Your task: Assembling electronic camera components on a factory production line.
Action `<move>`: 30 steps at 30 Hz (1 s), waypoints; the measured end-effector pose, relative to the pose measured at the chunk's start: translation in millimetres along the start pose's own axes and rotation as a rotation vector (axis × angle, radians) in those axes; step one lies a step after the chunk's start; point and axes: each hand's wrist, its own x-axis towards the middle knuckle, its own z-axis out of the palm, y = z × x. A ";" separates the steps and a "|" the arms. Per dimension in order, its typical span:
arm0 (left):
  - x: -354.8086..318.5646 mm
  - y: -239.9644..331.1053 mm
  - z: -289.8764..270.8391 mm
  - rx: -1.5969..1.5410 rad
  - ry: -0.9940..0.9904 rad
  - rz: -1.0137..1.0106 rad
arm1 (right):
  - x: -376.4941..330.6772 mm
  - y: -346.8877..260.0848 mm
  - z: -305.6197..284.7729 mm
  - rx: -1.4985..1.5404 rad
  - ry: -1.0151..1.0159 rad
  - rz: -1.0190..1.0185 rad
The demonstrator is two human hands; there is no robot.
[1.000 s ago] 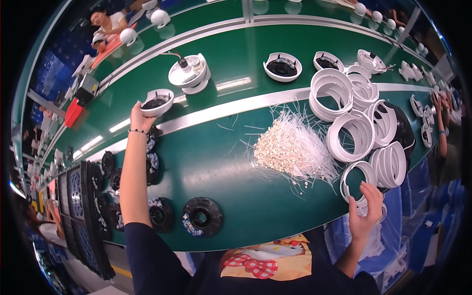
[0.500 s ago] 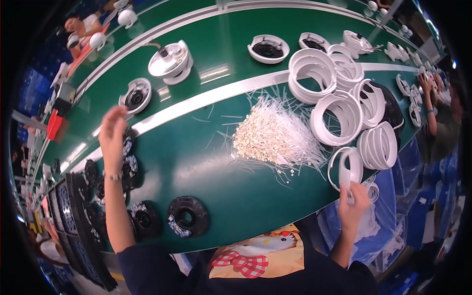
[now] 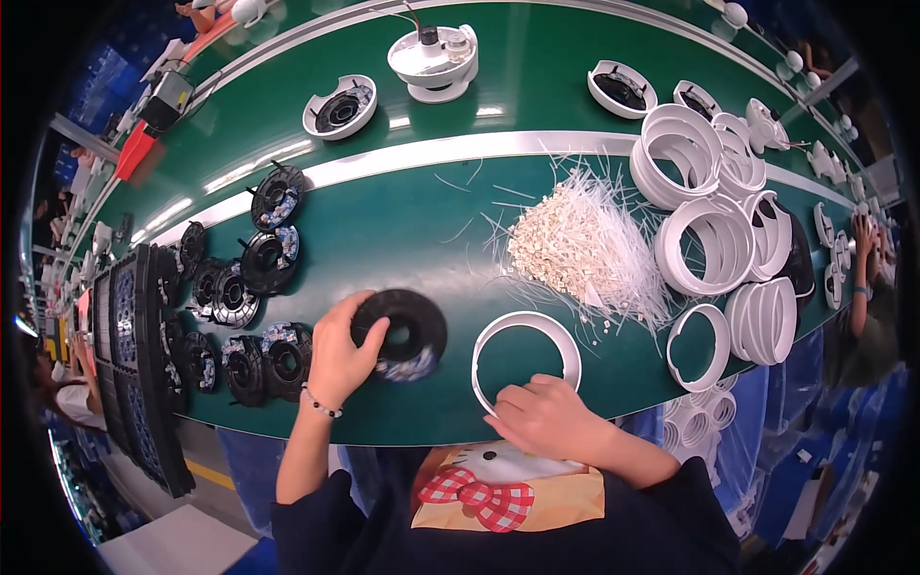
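My left hand (image 3: 347, 353) grips a black ring-shaped disc (image 3: 429, 321) by its left side, thumb on top, above the bench near its front edge. A blue-and-white circuit part shows along the disc's lower edge. To its right, a white plastic ring (image 3: 572, 362) is at the front of the green bench. My right hand (image 3: 540, 410) is closed over the ring's near rim, the fingers bent around it. Whether this ring touches the bench I cannot tell. The two pieces are apart.
Several black discs with circuit parts (image 3: 271, 259) lie at the left, beside a black rack (image 3: 123, 369). A heap of white cable ties (image 3: 599, 240) and small beige pieces sits mid-bench. Stacked white rings (image 3: 704, 244) stand right. White bowls (image 3: 342, 129) sit on the belt behind.
My left hand has come back from the far left and now holds a black disc. My right hand has brought a white ring from the right stacks toward the middle. The view has shifted.
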 end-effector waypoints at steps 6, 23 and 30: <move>-1.5 8.6 8.7 -0.450 -0.132 -0.500 | 17.6 -2.9 -34.5 0.031 -0.184 0.297; -9.0 31.6 30.9 -0.996 -0.042 -0.408 | 19.2 12.9 -30.1 0.289 0.290 0.342; -21.8 69.6 58.0 -1.255 -0.192 -0.226 | 40.9 20.7 -26.7 0.448 0.489 0.391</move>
